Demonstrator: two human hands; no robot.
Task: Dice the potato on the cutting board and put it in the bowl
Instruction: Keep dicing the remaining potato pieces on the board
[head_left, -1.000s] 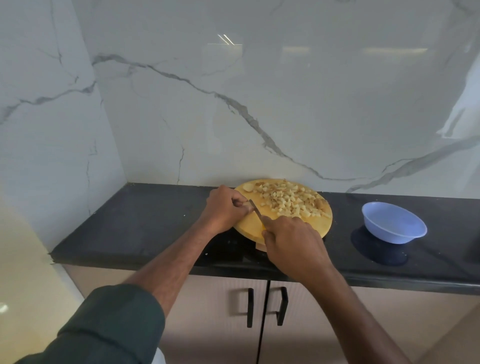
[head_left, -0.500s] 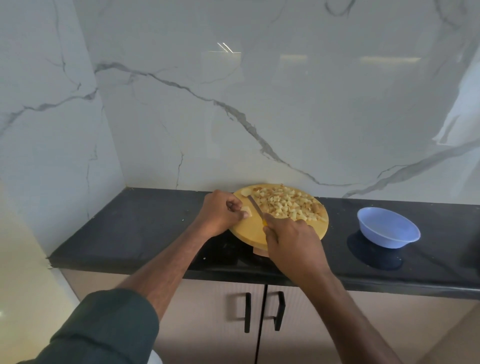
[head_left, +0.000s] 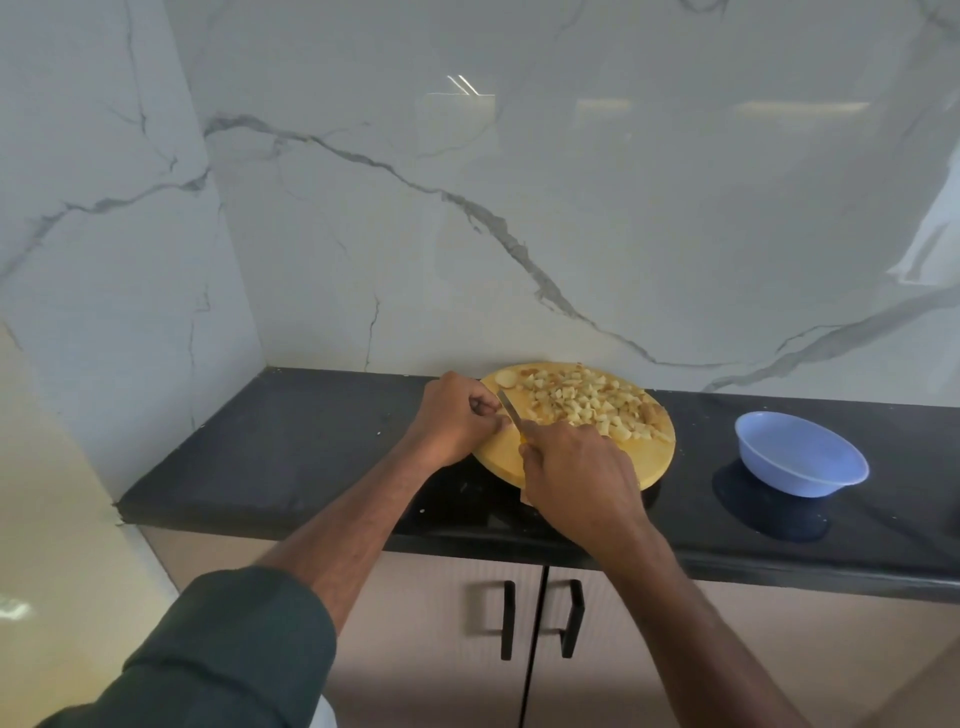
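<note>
Two bare hands work at the left edge of the round yellow wooden cutting board (head_left: 644, 457), which lies on the black stone counter (head_left: 291, 447). Right hand (head_left: 576, 473) is fisted around the small knife with the yellow handle (head_left: 511, 415), blade pointing up-left toward the other hand. Left hand (head_left: 457, 415) is curled tight with fingertips pinched by the blade; whatever piece it holds is hidden now, while half a second ago a pale bit showed at the fingertips. Blade looks a little closer to the left knuckles than before. Pile of pale diced potato cubes (head_left: 587, 402) covers the far half of the board, same spread as earlier. One uncut round potato slice (head_left: 505, 378) sits at the board's far left rim, unchanged. Light blue plastic bowl (head_left: 802, 454) stands on the counter well to the right of the board, no potato visible in it, same place as before. Dark green sleeve (head_left: 218, 654) on the left forearm at bottom left. White marble wall (head_left: 519, 208) behind. Beige cabinet doors with black handles (head_left: 540, 618) below the counter.
</note>
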